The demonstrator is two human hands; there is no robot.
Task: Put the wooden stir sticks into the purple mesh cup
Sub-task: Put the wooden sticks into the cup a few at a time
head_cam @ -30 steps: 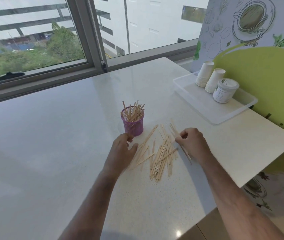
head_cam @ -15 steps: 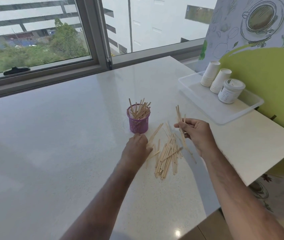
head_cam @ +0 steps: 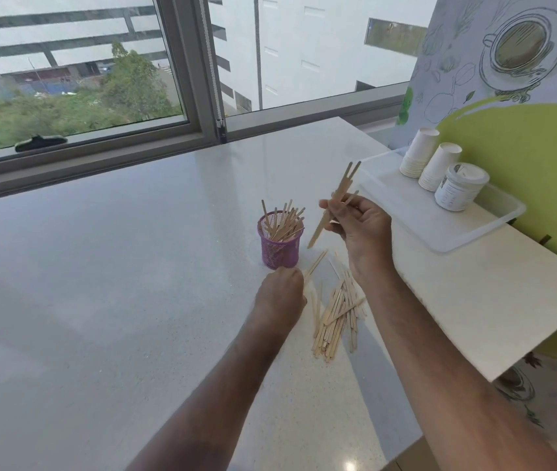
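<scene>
A purple mesh cup [head_cam: 280, 248] stands upright on the white table [head_cam: 117, 283], with several wooden stir sticks leaning out of it. My right hand [head_cam: 360, 229] is raised just right of the cup and pinches a few stir sticks [head_cam: 336, 198] that point up and to the right. My left hand [head_cam: 282, 294] rests on the table just in front of the cup, its fingers curled at the end of a loose stick [head_cam: 314, 265]. A pile of stir sticks [head_cam: 336, 316] lies on the table between my forearms.
A clear plastic tray [head_cam: 416, 215] at the right holds two stacks of white paper cups [head_cam: 418, 153] and a lidded white jar [head_cam: 460, 186]. The table's right edge runs close behind the tray. A window frame borders the table's far side.
My right hand has lifted a few sticks off the pile and carried them up toward the cup. My left hand has stayed low by the cup's base.
</scene>
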